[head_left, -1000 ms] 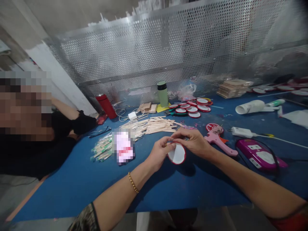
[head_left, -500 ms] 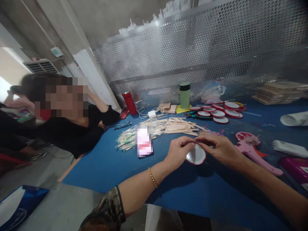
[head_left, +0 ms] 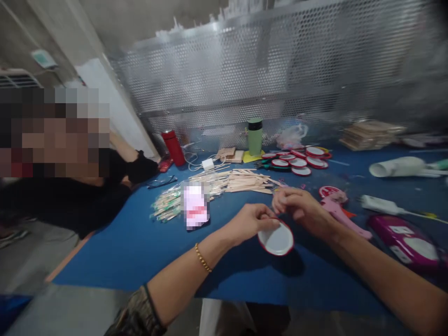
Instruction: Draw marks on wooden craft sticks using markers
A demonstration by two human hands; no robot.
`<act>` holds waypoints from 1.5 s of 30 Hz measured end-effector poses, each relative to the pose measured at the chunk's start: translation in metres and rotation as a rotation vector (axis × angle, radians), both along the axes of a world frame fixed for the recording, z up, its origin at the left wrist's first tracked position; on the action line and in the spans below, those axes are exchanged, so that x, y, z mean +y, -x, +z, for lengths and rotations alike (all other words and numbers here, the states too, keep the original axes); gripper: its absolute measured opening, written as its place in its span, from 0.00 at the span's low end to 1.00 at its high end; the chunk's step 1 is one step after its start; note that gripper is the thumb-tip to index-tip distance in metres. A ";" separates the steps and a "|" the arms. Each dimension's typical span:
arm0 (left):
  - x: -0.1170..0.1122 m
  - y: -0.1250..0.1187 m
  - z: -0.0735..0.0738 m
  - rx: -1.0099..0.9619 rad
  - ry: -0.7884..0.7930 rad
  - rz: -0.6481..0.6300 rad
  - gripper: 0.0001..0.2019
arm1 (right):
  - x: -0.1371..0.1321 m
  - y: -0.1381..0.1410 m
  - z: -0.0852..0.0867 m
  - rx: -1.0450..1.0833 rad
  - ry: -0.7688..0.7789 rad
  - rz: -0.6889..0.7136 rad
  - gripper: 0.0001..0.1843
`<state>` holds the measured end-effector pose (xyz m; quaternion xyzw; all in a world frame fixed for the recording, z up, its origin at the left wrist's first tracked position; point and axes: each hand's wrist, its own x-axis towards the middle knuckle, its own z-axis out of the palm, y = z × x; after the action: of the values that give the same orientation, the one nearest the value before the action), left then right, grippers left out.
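Observation:
My left hand (head_left: 250,221) pinches the upper left rim of a round white disc with a red edge (head_left: 276,240), which is tilted above the blue table. My right hand (head_left: 297,205) is just above and to the right of the disc, apart from its face. Its fingers are curled together and slightly blurred; whatever they may hold is too small to make out. Beyond my hands lie several similar red-edged discs (head_left: 299,163) in a loose group. To my right is a pink glue gun (head_left: 345,217) beside a red round piece (head_left: 329,192).
Wooden sticks (head_left: 248,181), wrapped sticks (head_left: 168,200) and a phone (head_left: 196,207) lie ahead to the left. A green bottle (head_left: 255,137) and red bottle (head_left: 174,148) stand behind. A purple device (head_left: 402,240) sits right. A person in black (head_left: 105,196) leans at the left edge.
My right hand has come off the disc's rim and lifted slightly. My left hand keeps the disc, now lower and facing up more fully. The view has swung to the right.

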<state>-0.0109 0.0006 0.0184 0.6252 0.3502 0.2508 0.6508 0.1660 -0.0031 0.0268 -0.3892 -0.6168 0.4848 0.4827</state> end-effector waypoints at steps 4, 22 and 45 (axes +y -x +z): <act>0.003 0.000 0.001 0.030 -0.125 0.085 0.10 | -0.006 0.003 0.005 -0.089 -0.057 0.010 0.08; 0.023 0.013 0.009 -0.172 0.053 0.278 0.12 | -0.008 0.011 -0.013 -0.445 -0.380 -0.057 0.11; 0.015 -0.008 -0.009 0.288 -0.432 0.251 0.08 | 0.000 0.013 -0.021 -0.395 -0.222 -0.229 0.07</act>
<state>-0.0029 0.0158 0.0091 0.7305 0.4520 0.3067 0.4099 0.1531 -0.0032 0.0054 -0.4883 -0.7004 0.2709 0.4446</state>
